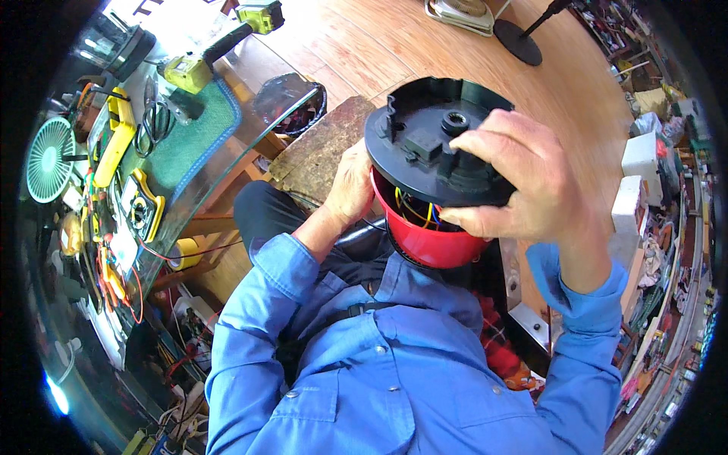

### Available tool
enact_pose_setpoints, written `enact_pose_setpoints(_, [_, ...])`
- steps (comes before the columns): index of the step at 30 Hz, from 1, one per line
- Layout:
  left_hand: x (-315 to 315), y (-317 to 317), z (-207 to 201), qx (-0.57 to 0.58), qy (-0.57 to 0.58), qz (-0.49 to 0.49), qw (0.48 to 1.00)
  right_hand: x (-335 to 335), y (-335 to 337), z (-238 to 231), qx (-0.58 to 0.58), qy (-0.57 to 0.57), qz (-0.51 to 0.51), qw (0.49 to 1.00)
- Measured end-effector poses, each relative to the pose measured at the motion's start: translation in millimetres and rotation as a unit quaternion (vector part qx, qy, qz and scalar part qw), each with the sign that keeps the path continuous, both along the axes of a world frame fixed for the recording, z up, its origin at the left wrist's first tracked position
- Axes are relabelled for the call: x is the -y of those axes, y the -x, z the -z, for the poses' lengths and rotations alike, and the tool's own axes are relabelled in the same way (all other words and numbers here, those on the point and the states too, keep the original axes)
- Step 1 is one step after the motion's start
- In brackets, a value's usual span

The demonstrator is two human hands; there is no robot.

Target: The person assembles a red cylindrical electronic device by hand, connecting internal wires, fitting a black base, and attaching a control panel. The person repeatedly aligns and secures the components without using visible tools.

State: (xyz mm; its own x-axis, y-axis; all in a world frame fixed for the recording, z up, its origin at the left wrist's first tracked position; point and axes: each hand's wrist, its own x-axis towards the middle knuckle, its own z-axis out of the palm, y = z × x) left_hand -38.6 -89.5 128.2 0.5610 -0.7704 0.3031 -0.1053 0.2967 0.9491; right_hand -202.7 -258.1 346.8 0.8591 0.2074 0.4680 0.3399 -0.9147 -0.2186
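We're pinching the R rim of a blk plastic base [394, 155] w/ our RH [535, 171], thumb pressing at the near side and fingers curling over the top. Our LH [350, 186] is bearing on the L side of a red round housing [437, 244] just under it; its fingertips are hiding from view, so we can't tell how far that grip is closing. The base is tilting above the housing's open mouth, approx. over our lap, and colored wires [413, 208] are showing in the gap btwn the two. Past our LH a worn wooden board [318, 155] is lying low, w/ a dark bin [322, 114] standing just off its far L side. On the glass worktop [212, 178] to our L, a green mat [193, 144] is lying along the R edge, a lime cordless tool [226, 43] is resting at the mat's far end, a yellow-edged multimeter [142, 208] is sitting nr its near L corner, and a pale-green fan [51, 159] is standing toward the worktop's L edge.
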Motion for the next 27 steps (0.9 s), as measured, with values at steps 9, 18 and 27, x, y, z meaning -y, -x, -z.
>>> enact_pose_setpoints(9, [-23.8, 1.7, -32.5, -0.128, 0.005, 0.01, 0.992, -5.7, 19.5, 0.9, 0.043, 0.024, 0.024, 0.999])
enact_pose_setpoints(18, [-59.2, 10.0, -30.6, 0.005, 0.06, 0.008, 0.998, -16.0, 12.9, 8.0, 0.047, 0.006, 0.06, 0.997])
enact_pose_setpoints(27, [-58.1, -1.3, -14.1, -0.026, 0.046, 0.039, 0.998, -34.9, -1.9, 8.2, 0.026, 0.015, 0.103, 0.994])
